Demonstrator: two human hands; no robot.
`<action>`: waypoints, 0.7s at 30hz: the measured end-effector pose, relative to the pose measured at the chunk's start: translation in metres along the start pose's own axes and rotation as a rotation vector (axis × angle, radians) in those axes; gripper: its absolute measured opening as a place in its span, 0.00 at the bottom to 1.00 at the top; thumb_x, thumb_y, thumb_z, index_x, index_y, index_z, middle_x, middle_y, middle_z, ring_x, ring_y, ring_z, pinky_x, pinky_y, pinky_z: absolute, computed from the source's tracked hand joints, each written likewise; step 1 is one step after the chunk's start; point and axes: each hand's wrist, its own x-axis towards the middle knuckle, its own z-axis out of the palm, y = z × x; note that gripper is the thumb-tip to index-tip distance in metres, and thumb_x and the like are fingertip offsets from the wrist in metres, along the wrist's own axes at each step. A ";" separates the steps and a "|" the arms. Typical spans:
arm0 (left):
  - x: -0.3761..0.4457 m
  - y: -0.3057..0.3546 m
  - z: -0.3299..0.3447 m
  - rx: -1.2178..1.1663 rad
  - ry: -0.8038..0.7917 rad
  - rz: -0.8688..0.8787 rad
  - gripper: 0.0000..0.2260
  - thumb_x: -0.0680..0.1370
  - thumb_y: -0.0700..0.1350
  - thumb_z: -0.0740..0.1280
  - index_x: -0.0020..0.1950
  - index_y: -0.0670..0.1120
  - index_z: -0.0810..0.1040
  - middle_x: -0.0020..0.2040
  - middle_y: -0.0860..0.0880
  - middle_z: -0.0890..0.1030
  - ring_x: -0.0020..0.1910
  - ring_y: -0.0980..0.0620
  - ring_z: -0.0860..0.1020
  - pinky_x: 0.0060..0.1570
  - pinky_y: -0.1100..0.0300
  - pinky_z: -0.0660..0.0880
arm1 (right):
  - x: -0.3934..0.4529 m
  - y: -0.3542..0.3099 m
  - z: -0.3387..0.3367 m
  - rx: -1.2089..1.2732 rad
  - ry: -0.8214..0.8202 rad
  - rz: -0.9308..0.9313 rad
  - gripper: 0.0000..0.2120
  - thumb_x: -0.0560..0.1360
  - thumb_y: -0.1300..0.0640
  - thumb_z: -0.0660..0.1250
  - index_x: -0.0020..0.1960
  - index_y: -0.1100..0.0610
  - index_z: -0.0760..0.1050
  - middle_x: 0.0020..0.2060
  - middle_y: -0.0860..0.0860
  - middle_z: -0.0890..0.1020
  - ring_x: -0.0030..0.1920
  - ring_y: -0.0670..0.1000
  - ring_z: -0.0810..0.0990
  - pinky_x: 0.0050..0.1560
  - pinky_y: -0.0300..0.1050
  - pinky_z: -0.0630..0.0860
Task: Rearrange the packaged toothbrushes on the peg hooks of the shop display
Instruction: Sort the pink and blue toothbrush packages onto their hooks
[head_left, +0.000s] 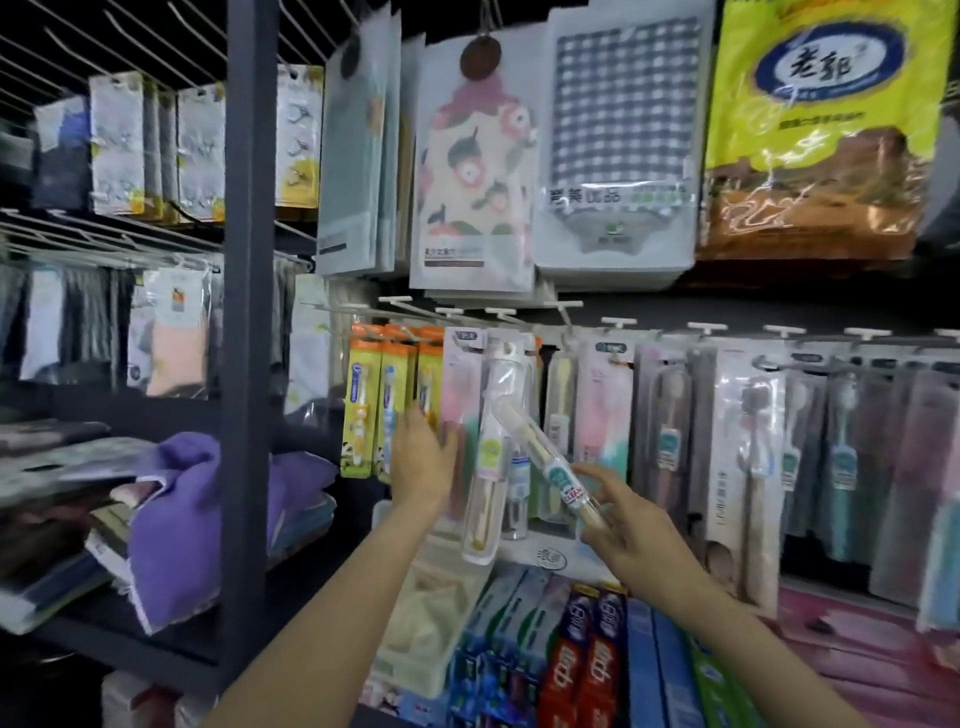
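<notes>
Down at the peg hooks (519, 318), the right hand (631, 525) pinches a tilted toothbrush tube (545, 460); the left hand (423, 457) lies open against the hanging packs (485, 452). Loose grip, so it could slip onto the toothpaste boxes (587, 654).

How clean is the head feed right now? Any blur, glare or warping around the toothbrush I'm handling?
Head view: the tilted toothbrush tube held by the right hand is soft with motion blur, and the left hand is smeared too; glare streaks the clear packs; the wide lens bends the dark post and the frame edges; top left is dim.
</notes>
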 end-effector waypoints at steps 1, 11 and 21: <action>0.005 -0.001 0.003 -0.012 -0.051 0.011 0.21 0.77 0.46 0.65 0.66 0.39 0.65 0.58 0.44 0.73 0.58 0.45 0.73 0.50 0.58 0.69 | 0.004 -0.001 0.005 -0.011 0.010 0.002 0.25 0.76 0.64 0.63 0.69 0.48 0.61 0.51 0.48 0.78 0.38 0.40 0.76 0.34 0.32 0.72; 0.028 -0.006 0.039 -0.111 -0.154 -0.011 0.30 0.69 0.47 0.74 0.65 0.41 0.63 0.63 0.43 0.71 0.62 0.43 0.71 0.59 0.48 0.71 | 0.010 -0.005 0.012 -0.130 0.048 0.076 0.24 0.76 0.65 0.62 0.68 0.49 0.64 0.41 0.41 0.75 0.34 0.44 0.76 0.31 0.33 0.70; 0.057 -0.023 -0.021 0.167 -0.156 0.142 0.19 0.72 0.38 0.70 0.58 0.38 0.67 0.55 0.40 0.76 0.53 0.40 0.76 0.44 0.53 0.71 | 0.014 -0.024 0.013 -0.618 0.044 0.078 0.28 0.77 0.65 0.56 0.75 0.50 0.55 0.48 0.51 0.72 0.42 0.54 0.75 0.37 0.45 0.74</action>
